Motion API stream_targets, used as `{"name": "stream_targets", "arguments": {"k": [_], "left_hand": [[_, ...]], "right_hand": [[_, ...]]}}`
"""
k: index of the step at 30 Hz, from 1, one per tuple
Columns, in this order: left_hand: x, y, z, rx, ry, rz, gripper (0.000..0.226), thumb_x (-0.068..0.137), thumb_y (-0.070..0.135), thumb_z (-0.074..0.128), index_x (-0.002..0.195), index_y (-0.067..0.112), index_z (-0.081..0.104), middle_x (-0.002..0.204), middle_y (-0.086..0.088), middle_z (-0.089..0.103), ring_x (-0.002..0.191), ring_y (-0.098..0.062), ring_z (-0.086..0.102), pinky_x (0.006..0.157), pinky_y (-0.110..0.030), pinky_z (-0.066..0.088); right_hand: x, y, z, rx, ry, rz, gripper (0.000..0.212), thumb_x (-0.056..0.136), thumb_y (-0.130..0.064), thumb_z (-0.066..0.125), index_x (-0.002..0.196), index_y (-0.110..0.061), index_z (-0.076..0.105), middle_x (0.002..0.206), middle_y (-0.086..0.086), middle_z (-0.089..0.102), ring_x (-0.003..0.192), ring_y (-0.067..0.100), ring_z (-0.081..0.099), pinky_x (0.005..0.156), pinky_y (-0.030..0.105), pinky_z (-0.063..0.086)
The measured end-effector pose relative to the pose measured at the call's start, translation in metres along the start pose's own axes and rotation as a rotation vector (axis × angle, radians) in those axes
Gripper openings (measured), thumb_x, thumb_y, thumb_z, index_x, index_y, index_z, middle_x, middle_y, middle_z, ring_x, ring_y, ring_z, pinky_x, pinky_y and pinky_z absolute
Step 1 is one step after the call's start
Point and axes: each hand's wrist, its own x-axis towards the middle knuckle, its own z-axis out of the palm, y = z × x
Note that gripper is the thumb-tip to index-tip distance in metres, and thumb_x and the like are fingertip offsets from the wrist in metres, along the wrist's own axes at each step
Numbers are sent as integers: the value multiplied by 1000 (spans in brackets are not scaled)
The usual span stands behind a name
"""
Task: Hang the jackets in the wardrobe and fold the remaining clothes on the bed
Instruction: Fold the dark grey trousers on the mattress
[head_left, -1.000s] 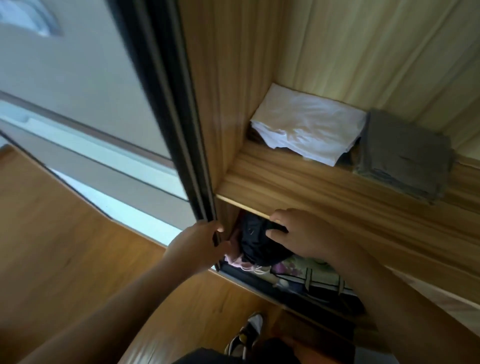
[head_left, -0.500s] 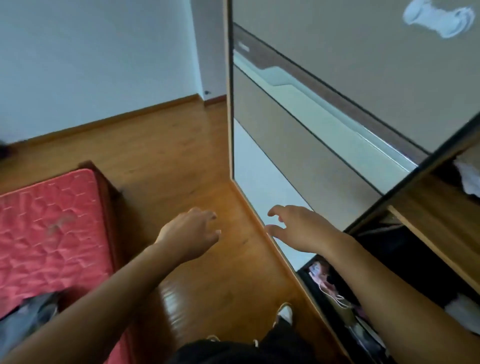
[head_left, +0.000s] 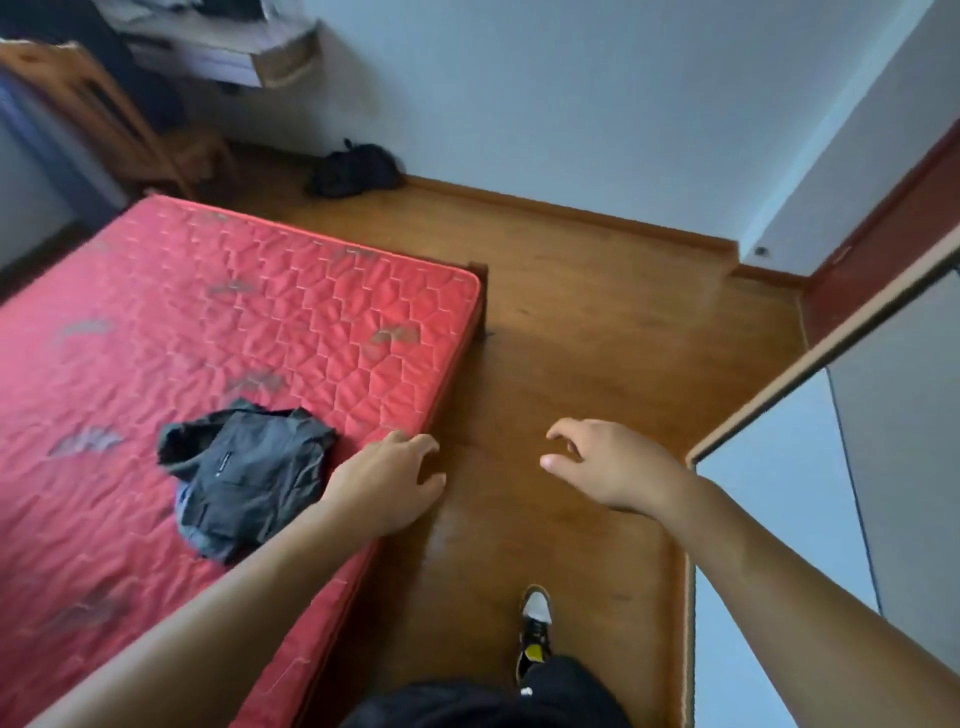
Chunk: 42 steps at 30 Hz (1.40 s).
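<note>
Garment of crumpled dark grey fabric (head_left: 244, 486): on red quilted mattress (head_left: 208, 322), near its edge. Left hand (head_left: 387, 483) and right hand (head_left: 605, 462) empty, fingers relaxed. Possibly a jacket; spread flat to identify before folding.

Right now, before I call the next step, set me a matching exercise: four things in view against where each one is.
Things:
1 dark garment
2 black bag
3 left hand
4 right hand

Places:
A on the floor by the wall
B above bare floor, empty
C crumpled on the red mattress
D at the mattress edge, empty

Pairs: 1-C, 2-A, 3-D, 4-B
</note>
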Motion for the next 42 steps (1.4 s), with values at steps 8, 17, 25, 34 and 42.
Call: {"name": "stream_targets", "arguments": {"k": [8,17,25,34,42], "left_hand": [[5,-32,3,-139,41,-406,50,91,58,46,136,37,48,128,3,54,115,-24,60,90,-43,54],[-21,-99,24,-340,94,-759,51,93,55,47,141,37,47,137,3,52,123,-23,56,94,-40,51],[2,-180,28,-466,100,-883,45,95,52,47,136,34,49,133,1,52,121,-26,56,90,-42,51],[13,-252,45,-565,63,-1081,44,95,46,47,137,32,49,132,-3,53,118,-29,59,91,-45,52],[64,-307,129,-684,-29,-1271,45,97,42,47,140,29,43,133,-5,52,119,-32,59,89,-47,53]], "right_hand": [[137,-43,-29,-186,-151,-356,49,98,-59,48,138,-31,51,132,1,62,120,21,59,99,40,49],[217,-170,4,-322,-324,-691,48,98,-54,52,138,-28,52,130,3,65,119,23,61,98,43,50],[279,-259,18,-464,-354,-781,45,97,-54,51,133,-27,53,127,6,66,119,27,61,95,45,51],[359,-338,49,-603,-432,-898,40,98,-50,48,123,-20,54,118,8,66,111,31,62,87,46,52],[446,-373,177,-742,-594,-1060,36,99,-47,46,118,-18,54,120,12,63,113,35,61,88,43,52]]}}
